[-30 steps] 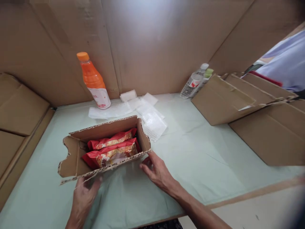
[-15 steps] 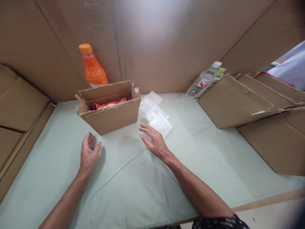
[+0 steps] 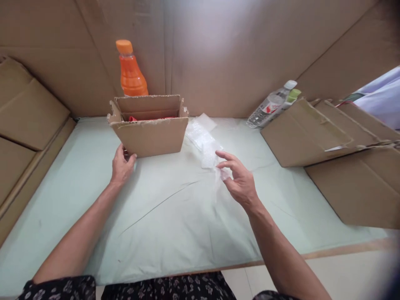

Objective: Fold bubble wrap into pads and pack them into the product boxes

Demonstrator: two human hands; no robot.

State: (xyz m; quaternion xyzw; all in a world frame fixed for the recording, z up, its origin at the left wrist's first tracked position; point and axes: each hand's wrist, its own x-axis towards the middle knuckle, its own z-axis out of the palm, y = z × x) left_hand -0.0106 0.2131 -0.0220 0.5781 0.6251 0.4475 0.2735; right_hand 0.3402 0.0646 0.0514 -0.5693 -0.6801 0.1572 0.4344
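A small open-topped cardboard box (image 3: pixel 150 137) stands on the green-covered table, with something red (image 3: pixel 133 118) showing just inside its rim. My left hand (image 3: pixel 123 166) is at the box's lower left corner, thumb along the front and fingers curled round the side. To the right of the box lie overlapping pieces of clear bubble wrap (image 3: pixel 201 135). My right hand (image 3: pixel 240 181) is at their near end, thumb and fingers curved round a thin, see-through piece of the wrap (image 3: pixel 224 173). Part of that piece is blurred and hard to make out.
An orange drink bottle (image 3: pixel 133 77) stands behind the box. A clear water bottle (image 3: pixel 270 106) leans at the back right beside larger cardboard boxes (image 3: pixel 300 137). More cardboard (image 3: pixel 28 104) lines the left, and a tall cardboard wall (image 3: pixel 218 62) closes the back.
My left hand has reached forward to the box's lower left corner. My right hand has shifted right and now has a piece of bubble wrap in its fingers. The view has tilted slightly.
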